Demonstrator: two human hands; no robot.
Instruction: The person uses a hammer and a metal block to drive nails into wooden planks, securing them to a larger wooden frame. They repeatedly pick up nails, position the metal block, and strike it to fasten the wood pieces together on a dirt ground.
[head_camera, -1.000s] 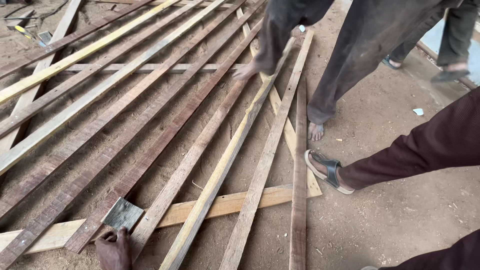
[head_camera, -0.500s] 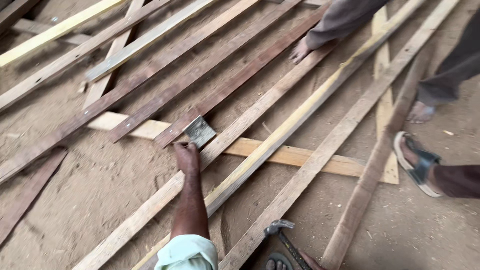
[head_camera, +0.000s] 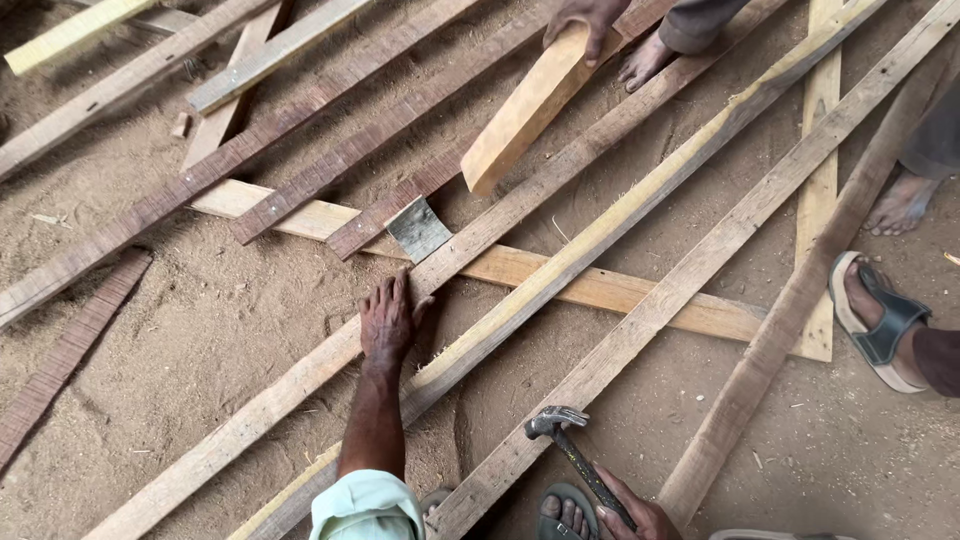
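My left hand (head_camera: 390, 318) lies flat, fingers together, on a long pale wooden plank (head_camera: 300, 385) that runs diagonally over the sandy ground. Just beyond the fingertips a small grey metal plate (head_camera: 418, 228) sits on the plank end. My right hand (head_camera: 635, 510), at the bottom edge, grips the handle of a claw hammer (head_camera: 560, 430), whose head rests beside another long plank (head_camera: 640, 320). A light cross batten (head_camera: 560, 280) lies under the planks.
Another person's hand (head_camera: 590, 18) holds a short thick wood block (head_camera: 528, 105) at the top, near a bare foot (head_camera: 640, 62). At the right are a sandalled foot (head_camera: 880, 320) and a bare foot (head_camera: 900, 205). Several dark slats (head_camera: 300, 180) lie at the left.
The view has swung closer over my left hand on the plank. My right hand with the hammer has come further into view. Another person's hand now holds a short block at the top.
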